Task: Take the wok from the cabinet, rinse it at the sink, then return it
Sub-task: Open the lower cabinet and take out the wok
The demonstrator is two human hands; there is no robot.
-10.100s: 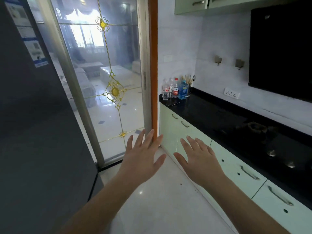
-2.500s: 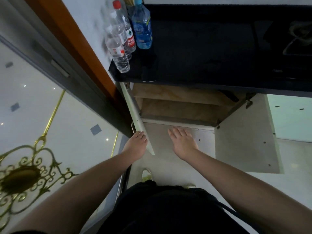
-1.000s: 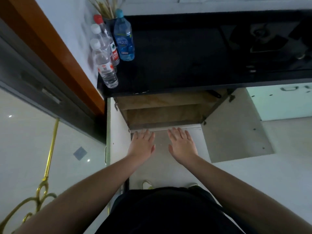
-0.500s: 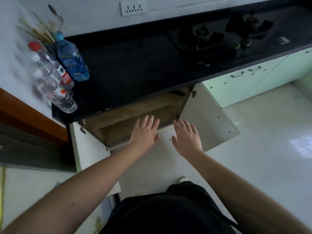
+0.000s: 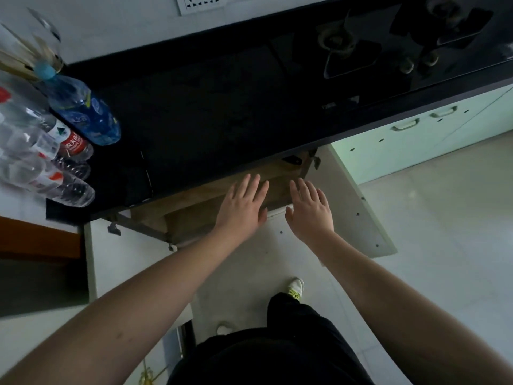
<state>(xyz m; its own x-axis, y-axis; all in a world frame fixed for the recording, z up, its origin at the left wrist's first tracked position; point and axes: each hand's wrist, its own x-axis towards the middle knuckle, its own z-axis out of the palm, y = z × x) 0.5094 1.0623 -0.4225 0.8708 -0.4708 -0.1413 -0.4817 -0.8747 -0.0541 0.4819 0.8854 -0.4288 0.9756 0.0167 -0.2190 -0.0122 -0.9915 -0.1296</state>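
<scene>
A black countertop [image 5: 211, 112] is overhanging the open cabinet [image 5: 211, 215], where a person's left hand [image 5: 242, 204] and right hand [image 5: 310, 213] are reaching, fingers straight, holding nothing; the wok cannot be seen inside.

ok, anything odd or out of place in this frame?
Nothing spilled or damaged. Odd for the task: the open under-counter cabinet shows only bare wooden shelves, no wok visible. Both doors hang open; left hand and right hand hover flat, holding nothing.
</scene>
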